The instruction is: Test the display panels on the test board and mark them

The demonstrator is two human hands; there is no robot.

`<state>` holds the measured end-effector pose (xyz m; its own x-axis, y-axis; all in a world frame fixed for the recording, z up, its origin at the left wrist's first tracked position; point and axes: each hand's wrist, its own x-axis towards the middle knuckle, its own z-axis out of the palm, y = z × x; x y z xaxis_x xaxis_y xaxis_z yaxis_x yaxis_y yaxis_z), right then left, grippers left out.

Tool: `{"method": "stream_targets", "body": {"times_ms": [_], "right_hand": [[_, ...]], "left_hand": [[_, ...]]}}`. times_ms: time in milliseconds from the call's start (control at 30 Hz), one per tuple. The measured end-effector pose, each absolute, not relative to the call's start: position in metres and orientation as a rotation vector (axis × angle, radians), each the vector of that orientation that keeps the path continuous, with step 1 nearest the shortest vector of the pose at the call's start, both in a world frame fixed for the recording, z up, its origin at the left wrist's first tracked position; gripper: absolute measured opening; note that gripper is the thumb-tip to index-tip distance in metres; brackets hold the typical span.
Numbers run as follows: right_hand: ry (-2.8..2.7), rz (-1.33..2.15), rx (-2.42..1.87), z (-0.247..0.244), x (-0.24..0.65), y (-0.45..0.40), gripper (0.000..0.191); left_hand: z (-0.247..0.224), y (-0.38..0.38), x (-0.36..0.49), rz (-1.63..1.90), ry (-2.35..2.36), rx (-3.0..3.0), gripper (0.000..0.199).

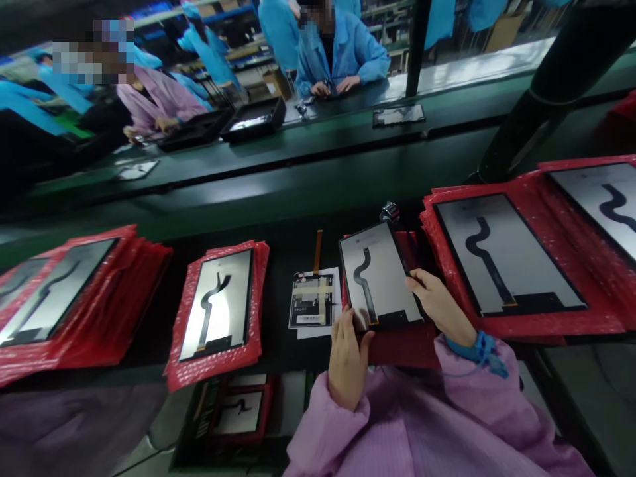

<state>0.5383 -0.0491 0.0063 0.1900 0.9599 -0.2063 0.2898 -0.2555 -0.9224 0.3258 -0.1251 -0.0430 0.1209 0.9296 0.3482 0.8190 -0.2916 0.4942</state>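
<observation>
A silver-backed display panel [392,278] with a curved black flex cable is tilted between my hands. My left hand [348,358] grips its lower left corner, the thumb near the bottom edge. On the right edge, my right hand [441,303] has closed with its thumb over the panel's face. Beneath the panel, red bubble wrap [405,348] partly shows. Left of it lies a small circuit-board assembly [312,301] with yellow tape and an orange flex strip, resting on a white sheet [315,333]. A blue wrist strap [479,351] circles my right wrist.
Stacks of similar panels on red bubble wrap stand to the right [511,265] and left [218,305]. A dark pole [531,99] rises at right. Across the green line [328,165], co-workers sit near black trays [256,119]. A lower shelf holds another panel [238,412].
</observation>
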Motion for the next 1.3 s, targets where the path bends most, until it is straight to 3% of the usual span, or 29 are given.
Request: {"method": "stream_targets", "body": {"times_ms": [400,600,700,800,900,1100,1300], "right_hand": [[-1.016,1.099,-1.641,0.002,0.542,-0.053,0.041],[-1.105,1.059,-1.751,-0.017,0.54,-0.053,0.03],[-1.214,0.909,-1.853,-0.006,0.537,-0.063,0.028],[-1.609,0.508,-1.946,0.017,0.527,-0.068,0.035],[-2.035,0.331,-1.788,0.037,0.511,-0.052,0.043],[-2.348,0.459,-1.643,0.022,0.492,0.002,0.086],[-2.36,0.455,-1.62,0.0,0.495,0.002,0.087]], "left_hand": [[-0.048,-0.133,0.339,0.927,1.808,2.142,0.08],[-0.045,-0.134,0.324,0.893,1.675,2.129,0.077],[-0.019,-0.127,0.31,0.81,1.575,2.116,0.061],[0.018,-0.097,0.294,0.805,1.546,2.061,0.031],[0.045,-0.04,0.283,0.847,1.773,2.032,0.023],[0.039,0.058,0.28,0.121,2.168,1.933,0.051],[0.019,0.073,0.269,0.305,1.971,1.841,0.055]]}}
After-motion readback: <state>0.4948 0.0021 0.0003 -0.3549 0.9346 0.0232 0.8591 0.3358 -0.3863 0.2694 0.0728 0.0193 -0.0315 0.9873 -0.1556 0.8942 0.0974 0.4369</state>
